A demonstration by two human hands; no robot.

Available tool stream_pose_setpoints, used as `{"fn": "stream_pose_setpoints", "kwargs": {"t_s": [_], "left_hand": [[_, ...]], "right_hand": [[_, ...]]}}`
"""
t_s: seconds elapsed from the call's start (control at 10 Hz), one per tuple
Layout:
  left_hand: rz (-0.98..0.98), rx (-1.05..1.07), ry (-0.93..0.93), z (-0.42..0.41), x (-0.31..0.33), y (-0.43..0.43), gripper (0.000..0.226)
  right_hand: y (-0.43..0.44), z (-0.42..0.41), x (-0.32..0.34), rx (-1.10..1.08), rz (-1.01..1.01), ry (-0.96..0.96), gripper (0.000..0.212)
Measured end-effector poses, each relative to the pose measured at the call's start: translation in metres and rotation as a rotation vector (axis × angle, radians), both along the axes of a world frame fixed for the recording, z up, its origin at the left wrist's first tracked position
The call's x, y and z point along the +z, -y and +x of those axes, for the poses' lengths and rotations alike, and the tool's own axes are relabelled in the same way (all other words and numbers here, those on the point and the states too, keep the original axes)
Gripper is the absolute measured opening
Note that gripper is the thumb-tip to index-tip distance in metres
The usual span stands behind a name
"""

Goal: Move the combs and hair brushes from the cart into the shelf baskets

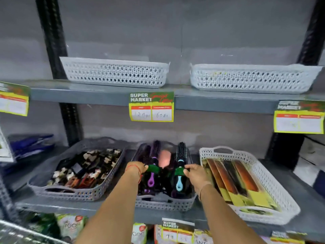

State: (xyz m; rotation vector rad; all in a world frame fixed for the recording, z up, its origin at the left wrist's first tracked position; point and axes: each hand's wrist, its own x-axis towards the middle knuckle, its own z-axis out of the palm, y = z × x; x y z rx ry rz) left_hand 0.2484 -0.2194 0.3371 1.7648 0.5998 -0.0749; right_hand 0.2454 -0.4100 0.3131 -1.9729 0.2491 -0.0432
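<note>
Two round hair brushes were held over the grey middle basket (165, 204) on the lower shelf (307, 217). The purple-handled brush (152, 170) was gripped at its green band by the left hand (136, 167), fingers closed around it. The blue-handled brush (180, 170) was pinched at its own green band by the right hand (195, 172). More brushes lay in the basket beneath. Hair clips filled the grey basket (73, 192) to the left, and packaged combs (237, 182) the white basket (274, 192) to the right. Two white baskets (114, 73) stood on the shelf above.
</note>
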Motion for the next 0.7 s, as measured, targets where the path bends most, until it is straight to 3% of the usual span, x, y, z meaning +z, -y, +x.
{"fn": "stream_pose_setpoints", "kwargs": {"t_s": [0.1,0.2,0.3,0.4,0.5,0.7], "left_hand": [[0.143,-0.084,-0.151,0.020,-0.025,-0.001,0.033],[0.211,-0.094,-0.253,0.029,-0.048,-0.004,0.041],[0.208,0.022,-0.239,0.023,-0.055,0.001,0.033],[0.344,0.089,-0.158,0.005,-0.047,0.012,0.054],[0.496,0.014,-0.058,-0.027,-0.034,0.020,0.046],[1.078,-0.253,0.318,-0.104,-0.008,0.008,0.050]], "right_hand": [[-0.009,0.019,-0.015,0.116,-0.087,-0.085,0.030],[-0.014,0.026,-0.027,0.154,-0.168,-0.163,0.031],[-0.015,0.027,-0.034,0.132,-0.225,-0.133,0.033],[-0.021,0.017,-0.028,0.097,-0.270,-0.086,0.039],[-0.027,-0.013,-0.018,0.051,-0.328,0.025,0.041],[-0.043,-0.107,-0.012,-0.080,-0.454,0.190,0.043]]}}
